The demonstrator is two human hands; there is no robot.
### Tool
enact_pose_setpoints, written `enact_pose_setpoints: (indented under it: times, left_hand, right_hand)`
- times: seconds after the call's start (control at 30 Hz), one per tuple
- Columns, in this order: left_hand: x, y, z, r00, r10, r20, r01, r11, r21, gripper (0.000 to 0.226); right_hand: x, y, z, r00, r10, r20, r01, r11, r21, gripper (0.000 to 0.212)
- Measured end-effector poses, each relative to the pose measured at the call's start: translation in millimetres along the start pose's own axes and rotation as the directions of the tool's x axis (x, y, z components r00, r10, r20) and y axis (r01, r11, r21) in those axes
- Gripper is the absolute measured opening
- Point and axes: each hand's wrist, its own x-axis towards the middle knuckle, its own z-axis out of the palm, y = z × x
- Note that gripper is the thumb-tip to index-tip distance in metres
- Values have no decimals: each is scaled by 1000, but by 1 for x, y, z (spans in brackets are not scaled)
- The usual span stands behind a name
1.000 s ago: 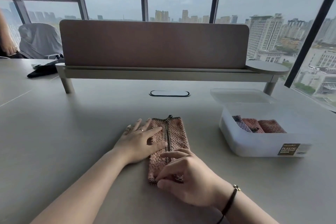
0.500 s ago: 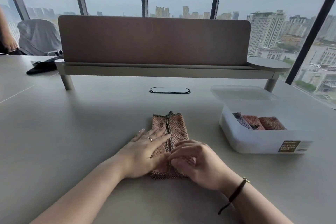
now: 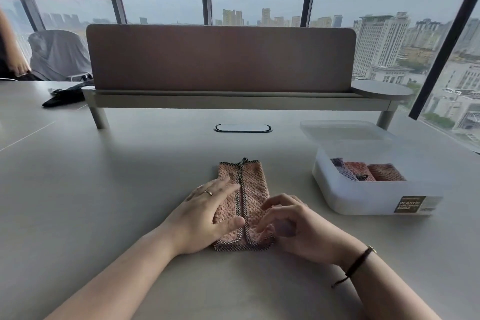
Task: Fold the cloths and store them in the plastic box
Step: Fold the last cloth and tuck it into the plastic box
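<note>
A pink knitted cloth [image 3: 253,184] with dark checked trim lies on the table, folded into a narrow strip with its two edges meeting down the middle. My left hand [image 3: 207,213] lies flat on its left half, fingers straight. My right hand [image 3: 291,226] hovers at its near right corner, fingers loosely curled, fingertips touching the fabric. To the right stands the white plastic box [image 3: 363,197], open, with three folded cloths [image 3: 368,171] standing side by side inside.
The box's clear lid [image 3: 342,130] lies just behind it. A raised shelf with a brown screen [image 3: 220,60] crosses the table's far side. A black object [image 3: 65,96] lies at far left. A cable port [image 3: 242,128] is set in the tabletop.
My right hand has lifted off the near end of the cloth and shifted right. My left hand has slid a little nearer along the left half. The cloth stays folded.
</note>
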Motion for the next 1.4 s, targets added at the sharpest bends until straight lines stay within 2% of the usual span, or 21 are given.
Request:
enact_pose_setpoints:
  times: [0.17, 0.27, 0.37, 0.47, 0.53, 0.6, 0.83, 0.93, 1.07, 1.17, 1.4]
  left_hand:
    - [-11, 1, 2, 985, 57, -162, -70, 994, -78, 43]
    - [-15, 8, -1, 952, 120, -282, -163, 978, -134, 35]
    - [-20, 12, -4, 942, 206, -265, -266, 940, -215, 38]
    - [-24, 11, -4, 950, 242, -198, -288, 924, -253, 39]
    - [-25, 12, -3, 954, 229, -191, -273, 929, -249, 39]
    - [-24, 11, -2, 960, 189, -206, -239, 938, -253, 33]
    - [-20, 9, -2, 972, -80, -221, -29, 892, -451, 21]
    - [-15, 4, 1, 959, -154, -237, 24, 880, -474, 16]
    - [-7, 4, 4, 939, -186, -290, 44, 899, -435, 13]
    - [-5, 5, 5, 924, -197, -329, 54, 917, -396, 10]
    - [-2, 9, 3, 894, -228, -386, 102, 942, -320, 11]
  right_hand:
    - [1, 3, 0, 998, -63, 28, 64, 998, -24, 28]
    - [3, 6, 5, 996, -87, -12, 86, 996, -33, 24]
    - [4, 5, 7, 992, -85, -91, 86, 996, -4, 18]
    - [4, 2, 6, 984, -58, -166, 69, 996, 58, 16]
    - [4, 2, 8, 980, 17, -200, 5, 994, 108, 12]
    - [5, 5, 9, 975, 72, -208, -44, 990, 134, 18]
    - [12, 12, 12, 948, 148, -281, -119, 986, 116, 28]
    - [17, 11, 14, 928, 168, -333, -130, 983, 133, 28]
    - [26, 11, 18, 898, 209, -387, -197, 978, 71, 21]
    - [30, 8, 21, 888, 237, -394, -255, 967, 6, 31]
    - [33, 0, 25, 858, 243, -452, -335, 932, -135, 30]
